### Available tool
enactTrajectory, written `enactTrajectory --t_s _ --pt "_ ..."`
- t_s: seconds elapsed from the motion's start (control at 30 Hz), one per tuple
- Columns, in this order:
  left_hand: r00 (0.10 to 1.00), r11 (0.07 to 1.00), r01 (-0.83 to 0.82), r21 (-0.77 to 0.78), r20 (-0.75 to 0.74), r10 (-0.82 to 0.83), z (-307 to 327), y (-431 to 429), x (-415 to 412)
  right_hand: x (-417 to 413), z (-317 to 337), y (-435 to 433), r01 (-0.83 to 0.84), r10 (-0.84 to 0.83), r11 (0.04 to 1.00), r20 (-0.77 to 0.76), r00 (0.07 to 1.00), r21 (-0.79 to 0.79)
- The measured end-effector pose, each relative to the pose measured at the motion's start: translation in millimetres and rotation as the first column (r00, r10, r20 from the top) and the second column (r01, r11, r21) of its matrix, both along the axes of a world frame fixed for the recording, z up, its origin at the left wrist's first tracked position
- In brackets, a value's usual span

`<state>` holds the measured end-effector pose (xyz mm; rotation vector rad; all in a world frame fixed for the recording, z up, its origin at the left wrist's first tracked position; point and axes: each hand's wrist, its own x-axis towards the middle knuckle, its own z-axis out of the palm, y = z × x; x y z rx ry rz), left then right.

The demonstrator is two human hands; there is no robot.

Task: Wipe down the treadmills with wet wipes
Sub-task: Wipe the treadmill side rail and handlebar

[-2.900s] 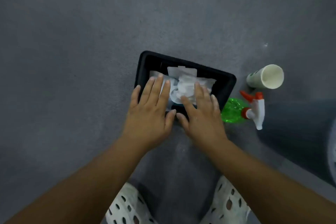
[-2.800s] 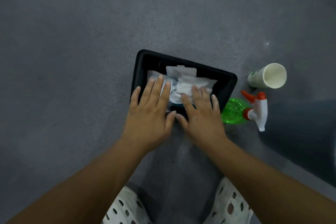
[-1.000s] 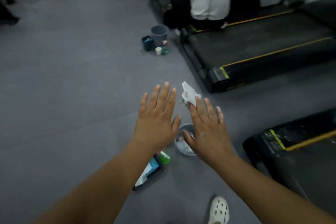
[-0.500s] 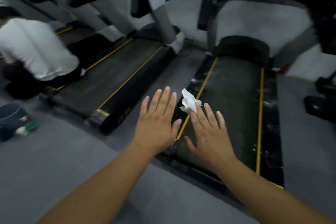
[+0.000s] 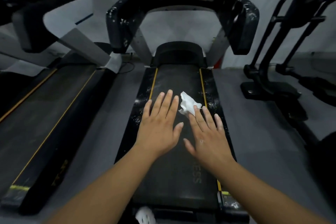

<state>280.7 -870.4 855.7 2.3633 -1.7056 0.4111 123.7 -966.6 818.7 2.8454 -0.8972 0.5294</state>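
Both my hands hover palm-down over the belt of the middle treadmill [image 5: 178, 82], whose side rails and console arms are speckled with white spots. My left hand [image 5: 160, 125] has its fingers straight and spread and holds nothing. My right hand [image 5: 207, 132] also has straight fingers. A crumpled white wet wipe [image 5: 188, 104] sticks out at its index and middle fingertips and is carried there. How the wipe is held under the fingers is hidden.
A second treadmill [image 5: 47, 107] lies to the left, with a strip of grey floor [image 5: 109, 114] between the two. A black exercise machine [image 5: 272, 71] stands on the right. One of my white perforated shoes [image 5: 145, 216] shows at the treadmill's near end.
I have risen from the black tray of wipes on the floor and turned to face the middle treadmill. The wipe has stayed at my right fingertips. Both hands remain stretched forward.
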Motion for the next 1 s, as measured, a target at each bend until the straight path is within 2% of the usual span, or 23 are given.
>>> enactTrajectory --t_s 0.2,0.3,0.43,0.63,0.83,1.0 --pt "0.996 0.997 0.080 0.016 -0.030 -0.080 -38.3 -117.5 72.8 59.1 -32.0 -102.1 0.095 -0.095 0.995 -0.026 0.995 -0.009" --pt "0.989 0.991 0.136 0.015 -0.055 -0.135 -39.9 -186.1 124.3 105.3 -23.2 -164.7 0.177 -0.176 0.984 -0.059 0.983 0.005" --pt "0.971 0.975 0.221 0.027 -0.104 -0.217 14.2 -269.0 194.8 168.0 31.8 -236.9 0.258 -0.254 0.966 -0.097 0.962 0.025" --pt "0.938 0.939 0.339 0.062 -0.094 -0.333 126.1 -354.4 253.1 214.5 146.6 -308.8 0.385 -0.384 0.921 -0.030 0.923 0.053" --pt "0.862 0.859 0.507 0.074 -0.063 -0.504 212.8 -439.4 233.8 187.6 227.1 -366.0 0.531 -0.533 0.845 0.032 0.845 0.064" --pt "0.797 0.789 0.603 0.119 -0.035 -0.604 228.8 -507.2 197.9 157.0 243.5 -413.3 0.628 -0.630 0.777 0.058 0.774 0.056"
